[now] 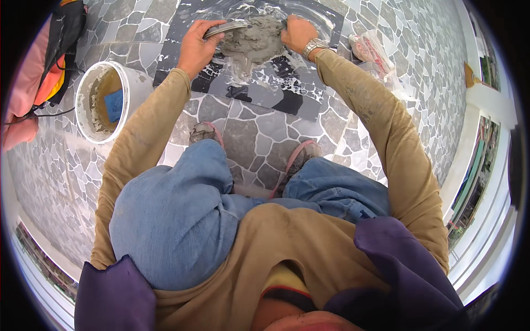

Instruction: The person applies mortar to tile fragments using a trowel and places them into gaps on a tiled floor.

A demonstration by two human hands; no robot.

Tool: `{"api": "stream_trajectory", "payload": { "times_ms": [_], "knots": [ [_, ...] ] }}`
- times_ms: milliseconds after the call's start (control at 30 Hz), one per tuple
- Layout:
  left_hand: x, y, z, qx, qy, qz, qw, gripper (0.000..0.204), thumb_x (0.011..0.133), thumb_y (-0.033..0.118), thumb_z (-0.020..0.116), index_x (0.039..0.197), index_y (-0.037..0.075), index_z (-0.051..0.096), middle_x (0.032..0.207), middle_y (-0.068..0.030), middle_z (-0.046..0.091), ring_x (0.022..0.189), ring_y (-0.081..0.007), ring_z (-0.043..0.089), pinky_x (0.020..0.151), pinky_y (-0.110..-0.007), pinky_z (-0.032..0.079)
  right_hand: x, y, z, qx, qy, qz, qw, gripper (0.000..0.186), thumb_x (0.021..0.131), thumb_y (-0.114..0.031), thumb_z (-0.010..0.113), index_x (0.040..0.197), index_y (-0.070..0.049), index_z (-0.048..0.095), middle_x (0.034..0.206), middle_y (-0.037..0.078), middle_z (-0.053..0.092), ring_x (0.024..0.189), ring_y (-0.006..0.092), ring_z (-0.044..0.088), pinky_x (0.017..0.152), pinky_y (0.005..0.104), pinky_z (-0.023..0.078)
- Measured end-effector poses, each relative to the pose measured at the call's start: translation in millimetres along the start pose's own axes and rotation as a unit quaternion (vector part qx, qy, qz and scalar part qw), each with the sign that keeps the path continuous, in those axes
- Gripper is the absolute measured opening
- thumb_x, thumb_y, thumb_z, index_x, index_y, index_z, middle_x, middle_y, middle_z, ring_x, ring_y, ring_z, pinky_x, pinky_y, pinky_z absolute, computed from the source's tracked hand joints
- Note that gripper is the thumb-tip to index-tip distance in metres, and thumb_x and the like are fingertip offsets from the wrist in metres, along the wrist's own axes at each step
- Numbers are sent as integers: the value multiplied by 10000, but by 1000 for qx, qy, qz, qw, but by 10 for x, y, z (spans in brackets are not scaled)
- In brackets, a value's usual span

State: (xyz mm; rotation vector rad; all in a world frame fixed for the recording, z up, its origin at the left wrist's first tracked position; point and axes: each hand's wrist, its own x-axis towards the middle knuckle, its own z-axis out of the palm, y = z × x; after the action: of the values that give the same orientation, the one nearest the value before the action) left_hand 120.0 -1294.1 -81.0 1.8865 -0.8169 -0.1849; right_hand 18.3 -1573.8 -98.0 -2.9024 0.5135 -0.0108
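Head view showed a person squatting on a stone-pattern floor [259, 138], both arms reaching forward to a dark tile [265, 91] lying flat on it. A mound of grey mortar [255, 41] sat on the far half of that tile. The left hand [194, 47] had its grip closed around one end of a trowel [223, 27], the blade lying along the near-left edge of the mortar. The right hand [296, 32], a watch [312, 46] at its wrist, was curled with its grip pressed together at the right side of the mound; whether it pinched the trowel's other end or only pressed into the mortar could not be told.

The mortar looked wet, dense and pasty: it would likely slump and smear rather than lift cleanly, cling to skin and steel, and be heavy for its bulk. It was best moved by the blade, pushed or scraped, not picked up by fingers. The trowel seemed stiff and thin; its end made the sound hold. The tile, smeared and probably slick, looked rigid yet brittle, safest taken by two opposite edges.

A white bucket [130, 83] with murky residue and a blue sponge [114, 105] stood left of the left forearm. A crumpled bag [371, 49] lay just right of the right wrist.
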Motion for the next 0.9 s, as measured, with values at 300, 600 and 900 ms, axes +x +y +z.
{"api": "stream_trajectory", "payload": {
  "times_ms": [300, 600, 900],
  "knots": [
    [-109, -22, -89, -22, 50, -11, 998, 292, 899, 110, 740, 1189, 111, 709, 1065, -51, 654, 936, -174, 630, 849, -293, 494, 336, 77, -225, 63, -76, -118, 988, 378, 825, -251, 666, 1159, -74, 651, 963, 237, 707, 922, 439, 680, 818, 519, 556],
    [-205, -120, -241, -33, 47, -40, 998, 300, 905, 131, 739, 1202, 110, 706, 1078, -49, 655, 942, -157, 624, 851, -287, 490, 374, -10, -10, -93, -86, -243, 962, 387, 795, -172, 671, 1179, -126, 666, 999, 236, 704, 1005, 388, 671, 831, 493, 568],
    [-158, -286, -347, -71, 53, -77, 993, 289, 921, 153, 725, 1205, 111, 697, 1054, -46, 633, 937, -148, 610, 852, -281, 486, 640, -69, -253, -48, -102, -165, 980, 501, 765, -122, 643, 1259, -193, 685, 1055, 160, 718, 1044, 355, 627, 909, 457, 552]
  ]
}}
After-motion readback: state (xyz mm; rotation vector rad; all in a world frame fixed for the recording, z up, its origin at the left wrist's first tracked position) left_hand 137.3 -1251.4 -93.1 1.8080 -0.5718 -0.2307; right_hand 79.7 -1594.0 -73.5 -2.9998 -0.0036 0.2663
